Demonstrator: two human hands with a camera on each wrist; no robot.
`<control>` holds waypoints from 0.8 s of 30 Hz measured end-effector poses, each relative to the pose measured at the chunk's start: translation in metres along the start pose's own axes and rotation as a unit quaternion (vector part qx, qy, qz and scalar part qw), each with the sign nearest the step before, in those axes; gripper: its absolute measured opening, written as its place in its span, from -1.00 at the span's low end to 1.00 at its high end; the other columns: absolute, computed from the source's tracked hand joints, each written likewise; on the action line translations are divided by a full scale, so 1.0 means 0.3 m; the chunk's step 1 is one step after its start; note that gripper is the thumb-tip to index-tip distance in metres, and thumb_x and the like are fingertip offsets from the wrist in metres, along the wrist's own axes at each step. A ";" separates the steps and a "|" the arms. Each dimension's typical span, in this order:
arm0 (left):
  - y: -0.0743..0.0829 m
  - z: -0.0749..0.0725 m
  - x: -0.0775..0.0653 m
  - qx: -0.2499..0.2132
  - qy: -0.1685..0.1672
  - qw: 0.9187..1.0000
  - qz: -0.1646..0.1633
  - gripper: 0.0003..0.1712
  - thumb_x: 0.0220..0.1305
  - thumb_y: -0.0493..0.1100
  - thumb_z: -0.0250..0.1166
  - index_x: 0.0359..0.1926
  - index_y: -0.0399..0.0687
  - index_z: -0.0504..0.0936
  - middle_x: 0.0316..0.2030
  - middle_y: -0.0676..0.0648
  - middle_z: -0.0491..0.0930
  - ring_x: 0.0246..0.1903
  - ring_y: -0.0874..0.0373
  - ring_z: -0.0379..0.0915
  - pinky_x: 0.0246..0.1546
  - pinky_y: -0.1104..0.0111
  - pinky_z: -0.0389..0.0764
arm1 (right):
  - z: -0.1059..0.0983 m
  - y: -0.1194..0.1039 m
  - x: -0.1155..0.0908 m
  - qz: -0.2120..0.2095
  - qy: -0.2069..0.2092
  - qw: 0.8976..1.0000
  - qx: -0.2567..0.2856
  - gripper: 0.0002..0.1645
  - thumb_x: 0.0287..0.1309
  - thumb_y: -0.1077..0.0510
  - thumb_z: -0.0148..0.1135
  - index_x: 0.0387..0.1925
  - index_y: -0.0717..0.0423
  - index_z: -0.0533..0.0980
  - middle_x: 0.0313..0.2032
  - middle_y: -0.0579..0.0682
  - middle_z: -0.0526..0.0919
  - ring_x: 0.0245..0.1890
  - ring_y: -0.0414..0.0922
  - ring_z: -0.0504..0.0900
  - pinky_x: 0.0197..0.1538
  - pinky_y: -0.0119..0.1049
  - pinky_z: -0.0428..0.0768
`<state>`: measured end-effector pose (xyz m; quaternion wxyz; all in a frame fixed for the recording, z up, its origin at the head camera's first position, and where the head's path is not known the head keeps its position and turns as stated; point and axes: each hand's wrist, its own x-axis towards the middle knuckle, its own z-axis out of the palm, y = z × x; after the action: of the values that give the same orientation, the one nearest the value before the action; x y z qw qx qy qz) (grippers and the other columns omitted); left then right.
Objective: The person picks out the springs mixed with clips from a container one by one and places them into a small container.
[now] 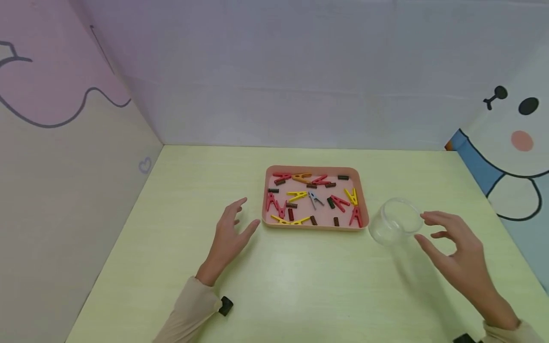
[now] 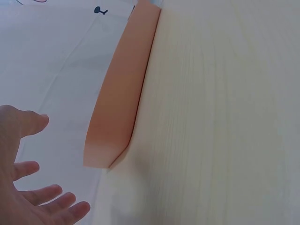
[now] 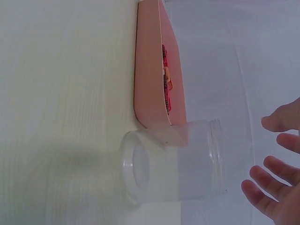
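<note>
A clear plastic jar (image 1: 388, 228) with a threaded rim stands upright on the table, close to the right front corner of a pink tray (image 1: 317, 227). Just right of the jar's rim is my right hand (image 1: 461, 247), thumb and fingers spread apart around nothing. In the right wrist view a gap shows between its fingertips (image 3: 255, 190) and the jar. My left hand (image 1: 227, 238) hovers off the tray's left front corner, fingers loosely spread and holding nothing. Inside the tray lie several plastic clips (image 1: 297, 195), red, yellow, orange and one grey-blue, among dark coil springs (image 1: 291, 206).
The pale wooden table (image 1: 274, 276) meets a plain white backdrop (image 1: 300, 95) behind the tray. Panels with cartoon drawings stand at both sides, the right one (image 1: 519, 190) near the right hand. A black strap piece (image 1: 225, 306) sits at the left sleeve.
</note>
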<state>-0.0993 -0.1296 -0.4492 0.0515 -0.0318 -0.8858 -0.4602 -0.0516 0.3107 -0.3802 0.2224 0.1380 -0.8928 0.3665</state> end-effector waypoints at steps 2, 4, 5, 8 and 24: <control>0.002 0.005 0.004 -0.006 -0.001 1.000 -0.002 -0.28 0.21 0.04 0.31 0.34 0.04 0.27 0.26 -0.06 0.29 0.17 -0.06 0.29 0.05 0.06 0.49 | 0.009 -0.009 0.011 -0.007 -0.005 1.000 -0.001 -0.34 -0.32 0.57 0.42 -0.01 0.29 0.55 -0.02 0.13 0.55 0.02 -0.35 0.43 -0.13 -0.72 0.41; 0.001 0.012 0.010 -0.018 0.000 1.000 0.002 -0.29 0.20 -0.01 0.32 0.33 -0.01 0.29 0.26 -0.07 0.30 0.17 -0.06 0.30 0.03 0.06 0.50 | 0.018 -0.017 0.024 -0.020 -0.006 1.000 0.001 -0.33 -0.33 0.56 0.43 -0.02 0.28 0.56 -0.02 0.12 0.55 0.02 -0.35 0.43 -0.13 -0.71 0.41; 0.002 0.016 0.013 -0.023 0.001 1.000 0.003 -0.29 0.20 -0.03 0.33 0.33 -0.03 0.29 0.25 -0.07 0.30 0.17 -0.06 0.31 0.03 0.06 0.50 | 0.024 -0.022 0.030 -0.029 -0.006 1.000 0.001 -0.33 -0.34 0.56 0.44 -0.02 0.26 0.56 -0.03 0.11 0.55 0.02 -0.35 0.43 -0.13 -0.71 0.41; 0.002 0.029 0.024 -0.033 -0.001 0.999 0.008 -0.30 0.19 -0.09 0.34 0.32 -0.05 0.30 0.24 -0.07 0.32 0.15 -0.06 0.33 0.01 0.07 0.52 | 0.039 -0.038 0.050 -0.050 -0.007 0.999 -0.007 -0.31 -0.36 0.53 0.46 -0.02 0.23 0.57 -0.04 0.09 0.56 -0.04 -0.39 0.45 -0.15 -0.71 0.40; -0.007 0.097 0.076 -0.089 -0.017 0.996 0.011 -0.33 0.18 -0.08 0.35 0.28 -0.08 0.34 0.21 -0.04 0.35 0.11 -0.08 0.39 -0.04 0.12 0.55 | 0.122 -0.080 0.122 -0.056 -0.068 0.996 -0.034 -0.43 -0.25 0.42 0.48 -0.07 0.19 0.56 -0.07 0.00 0.56 -0.06 -0.36 0.42 -0.21 -0.72 0.42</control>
<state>-0.1240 -0.1068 -0.4645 0.0383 -0.0541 -0.8417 -0.5359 -0.0840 0.2647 -0.3708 0.1860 0.2048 -0.9087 0.3125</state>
